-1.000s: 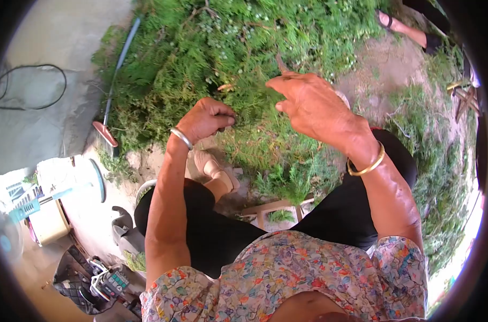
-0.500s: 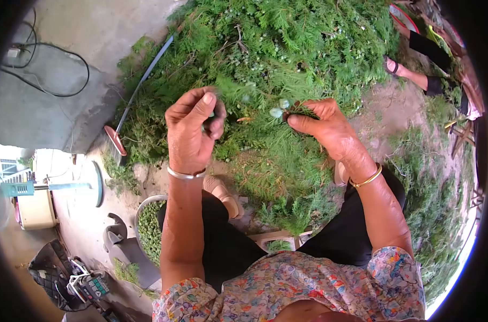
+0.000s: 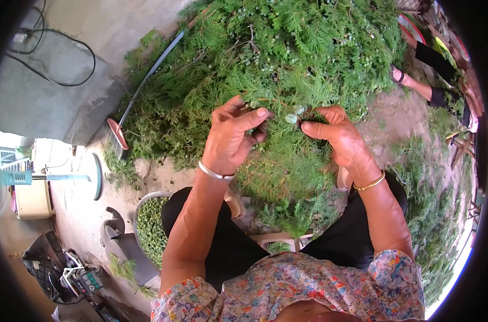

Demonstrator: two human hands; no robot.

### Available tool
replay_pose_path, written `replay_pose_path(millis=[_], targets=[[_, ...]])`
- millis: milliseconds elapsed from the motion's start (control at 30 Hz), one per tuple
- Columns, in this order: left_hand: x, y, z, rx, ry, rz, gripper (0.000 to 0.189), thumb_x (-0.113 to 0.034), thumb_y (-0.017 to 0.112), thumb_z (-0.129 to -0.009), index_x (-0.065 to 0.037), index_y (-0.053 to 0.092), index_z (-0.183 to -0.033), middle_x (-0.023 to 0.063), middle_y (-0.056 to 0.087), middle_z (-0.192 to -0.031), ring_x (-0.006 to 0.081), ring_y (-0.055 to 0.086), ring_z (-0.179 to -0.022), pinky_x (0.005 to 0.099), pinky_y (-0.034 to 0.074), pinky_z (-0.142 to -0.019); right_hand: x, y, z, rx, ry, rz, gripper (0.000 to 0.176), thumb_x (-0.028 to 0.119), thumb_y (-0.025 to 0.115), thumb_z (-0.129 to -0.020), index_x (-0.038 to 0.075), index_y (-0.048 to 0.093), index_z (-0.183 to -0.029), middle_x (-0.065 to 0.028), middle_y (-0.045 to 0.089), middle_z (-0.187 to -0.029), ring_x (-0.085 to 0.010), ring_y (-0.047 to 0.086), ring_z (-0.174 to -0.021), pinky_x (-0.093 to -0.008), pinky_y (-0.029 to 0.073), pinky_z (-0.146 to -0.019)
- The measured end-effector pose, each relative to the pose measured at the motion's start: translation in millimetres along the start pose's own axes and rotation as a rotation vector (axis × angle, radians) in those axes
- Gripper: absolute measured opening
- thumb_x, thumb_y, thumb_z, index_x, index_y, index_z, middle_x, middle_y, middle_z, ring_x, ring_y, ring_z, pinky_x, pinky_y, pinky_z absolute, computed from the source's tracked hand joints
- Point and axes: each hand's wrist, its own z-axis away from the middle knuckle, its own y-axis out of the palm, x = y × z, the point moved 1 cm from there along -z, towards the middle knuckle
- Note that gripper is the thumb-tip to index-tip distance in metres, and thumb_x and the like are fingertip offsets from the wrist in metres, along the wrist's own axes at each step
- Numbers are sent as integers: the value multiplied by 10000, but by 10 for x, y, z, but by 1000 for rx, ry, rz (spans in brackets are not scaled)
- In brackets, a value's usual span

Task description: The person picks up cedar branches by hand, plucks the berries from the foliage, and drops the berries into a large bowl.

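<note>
My left hand (image 3: pixel 234 137) and my right hand (image 3: pixel 336 138) are raised together over a big heap of green conifer branches (image 3: pixel 287 53). Between them they hold a leafy sprig with pale green round seed cones (image 3: pixel 292 117). My right hand pinches the sprig by its stem. The thumb and fingers of my left hand are closed on a cone at the sprig's left end. A silver bangle is on my left wrist and a gold one on my right.
A metal bowl of picked green cones (image 3: pixel 151 225) stands by my left knee. A broom (image 3: pixel 118 137) lies at the heap's left edge, a fan (image 3: pixel 34 182) and cables (image 3: pixel 50 59) further left. Another person's sandalled foot (image 3: pixel 407 79) shows at upper right.
My left hand has moved right and down to meet the sprig in my right hand. One second ago the hands were apart and lower in view; the bowl has come into sight.
</note>
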Motion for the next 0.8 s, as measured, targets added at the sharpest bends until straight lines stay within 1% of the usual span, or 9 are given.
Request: replay_pose_path(millis=[33,267,333,400,467,567,667,733,800], targets=[[6,-29,-14,12,-13,-20,108,-61,657,-793,-17,562,-822,71,609,-717,127,516,-546,266,377,-462,-23,-19,-15,11,17,7,157,95,674,-768,-8,665,-886,-9,648,-774,-62,541,-680,-225,434,-651],[-38,-16,29,-50,108,-206,135,-104,633,-829,-13,574,-749,74,592,-693,102,467,-487,213,323,-398,-59,-53,-30,76,131,-45,180,65,705,-731,-14,635,-876,-39,638,-782,-120,564,-693,-254,459,-640],[-65,-43,31,-231,222,-377,164,-137,611,-853,1,584,-769,70,570,-669,83,437,-467,185,290,-362,-63,-84,10,57,142,-24,169,70,706,-730,-20,637,-855,-43,627,-741,-118,553,-648,-251,446,-564],[-291,-310,-88,-333,259,-104,146,-136,565,-877,7,595,-868,80,577,-732,84,439,-462,165,301,-355,-57,-132,48,38,152,-8,160,74,706,-730,-26,639,-834,-47,616,-700,-115,543,-604,-249,432,-489],[-509,-522,-143,-210,240,131,67,-66,558,-846,-6,586,-834,110,583,-721,113,506,-516,196,330,-358,-30,-164,72,106,70,42,169,86,706,-733,-36,632,-825,-53,595,-653,-110,510,-514,-241,386,-400],[-535,-317,-37,-184,128,187,97,-73,587,-820,-2,594,-886,130,596,-740,137,520,-533,225,371,-388,17,-169,93,126,49,149,175,152,699,-762,-8,630,-742,-20,562,-599,-97,474,-477,-242,374,-468],[-307,-409,-79,-134,-16,54,215,-177,607,-831,3,583,-945,84,594,-772,152,508,-557,257,392,-406,-14,-162,88,185,67,102,167,146,696,-763,-6,633,-744,-19,557,-584,-94,468,-474,-236,369,-472],[-155,-408,-108,-137,15,-57,226,-159,625,-816,3,601,-972,87,615,-796,168,571,-618,262,437,-420,-11,-132,112,181,93,85,161,142,697,-761,-6,634,-753,-19,563,-595,-92,469,-478,-236,369,-473],[-104,-284,-81,152,23,-132,235,-128,639,-797,21,612,-977,102,633,-833,199,624,-730,298,507,-524,6,-109,112,171,115,67,157,137,698,-760,-6,635,-762,-20,569,-605,-90,470,-483,-236,369,-474]])
